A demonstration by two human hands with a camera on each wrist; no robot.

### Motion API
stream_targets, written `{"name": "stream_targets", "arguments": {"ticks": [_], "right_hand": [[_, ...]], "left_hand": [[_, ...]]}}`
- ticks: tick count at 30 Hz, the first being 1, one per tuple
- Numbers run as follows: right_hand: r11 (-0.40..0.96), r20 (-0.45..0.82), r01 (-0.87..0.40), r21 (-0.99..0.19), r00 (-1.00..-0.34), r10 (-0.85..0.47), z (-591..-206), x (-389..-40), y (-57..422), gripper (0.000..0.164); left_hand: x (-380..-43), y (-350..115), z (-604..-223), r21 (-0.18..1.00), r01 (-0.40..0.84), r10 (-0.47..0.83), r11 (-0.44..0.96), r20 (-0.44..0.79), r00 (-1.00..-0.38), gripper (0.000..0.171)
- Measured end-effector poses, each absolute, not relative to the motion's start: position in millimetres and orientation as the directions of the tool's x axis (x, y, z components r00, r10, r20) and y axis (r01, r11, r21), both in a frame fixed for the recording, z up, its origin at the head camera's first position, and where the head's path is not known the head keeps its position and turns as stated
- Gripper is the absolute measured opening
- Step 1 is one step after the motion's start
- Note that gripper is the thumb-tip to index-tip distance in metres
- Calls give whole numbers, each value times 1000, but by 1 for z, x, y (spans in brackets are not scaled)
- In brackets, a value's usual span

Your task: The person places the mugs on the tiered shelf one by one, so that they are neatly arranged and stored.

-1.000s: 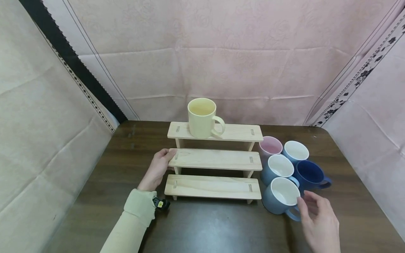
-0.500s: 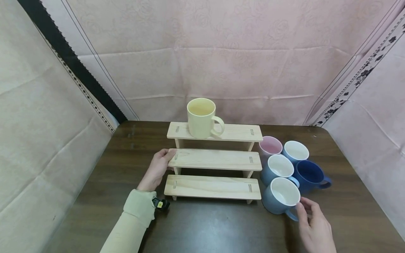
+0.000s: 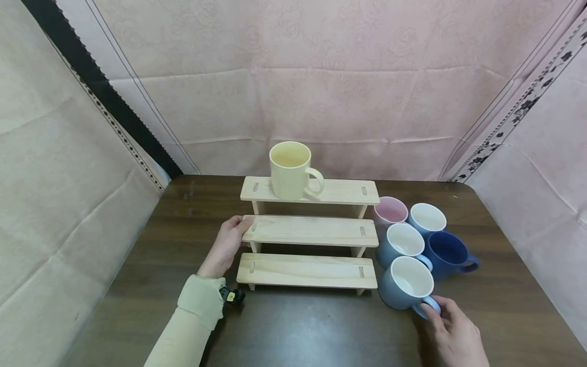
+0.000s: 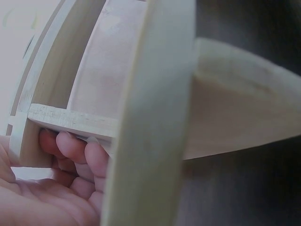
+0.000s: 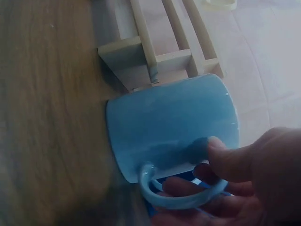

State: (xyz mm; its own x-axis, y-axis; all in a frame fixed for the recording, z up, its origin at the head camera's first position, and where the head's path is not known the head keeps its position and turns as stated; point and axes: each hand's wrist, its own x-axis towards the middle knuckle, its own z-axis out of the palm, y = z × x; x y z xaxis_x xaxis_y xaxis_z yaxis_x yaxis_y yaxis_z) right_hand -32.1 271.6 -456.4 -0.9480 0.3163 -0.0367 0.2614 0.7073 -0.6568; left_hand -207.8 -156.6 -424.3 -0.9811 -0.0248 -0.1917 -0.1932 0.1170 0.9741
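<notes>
A three-tier wooden shelf [image 3: 309, 231] stands mid-table. At the left end of its middle tier, my left hand [image 3: 225, 246] grips the board, thumb on top; the left wrist view shows fingers [image 4: 70, 147] curled beneath the wood. My right hand [image 3: 455, 329] holds the handle of the nearest light blue mug [image 3: 405, 285], which stands upright right of the bottom tier. In the right wrist view, the thumb [image 5: 230, 160] lies at the handle's upper end and other fingers are behind the handle [image 5: 171, 202]. A pale yellow mug [image 3: 290, 173] stands on the top tier.
Behind the held mug cluster another light blue mug [image 3: 403, 242], a dark blue mug [image 3: 447, 252], a pink mug [image 3: 390, 210] and a white-lined mug [image 3: 427, 218]. All are upright on the dark wooden table [image 3: 293, 331]. Pale cloth [image 3: 348, 102] surrounds the table's back and sides.
My right hand has moved left from beside the nearest light blue mug and taken hold of its handle. The left hand keeps its grip on the shelf.
</notes>
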Motion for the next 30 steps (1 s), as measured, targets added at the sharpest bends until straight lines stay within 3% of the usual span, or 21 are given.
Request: {"name": "stream_targets", "arguments": {"ticks": [6, 11, 30], "right_hand": [[735, 114, 213, -643, -923, 367, -461, -31, 266, 24], [717, 168, 245, -653, -876, 452, -464, -30, 260, 19], [661, 145, 303, -686, -833, 533, -454, -24, 258, 19]], "left_hand": [[-208, -156, -424, 973, -199, -26, 117, -197, -980, 37], [-208, -156, -424, 974, -199, -27, 112, -198, -980, 35], [-208, -157, -423, 973, -204, -30, 111, -202, -979, 36]]}}
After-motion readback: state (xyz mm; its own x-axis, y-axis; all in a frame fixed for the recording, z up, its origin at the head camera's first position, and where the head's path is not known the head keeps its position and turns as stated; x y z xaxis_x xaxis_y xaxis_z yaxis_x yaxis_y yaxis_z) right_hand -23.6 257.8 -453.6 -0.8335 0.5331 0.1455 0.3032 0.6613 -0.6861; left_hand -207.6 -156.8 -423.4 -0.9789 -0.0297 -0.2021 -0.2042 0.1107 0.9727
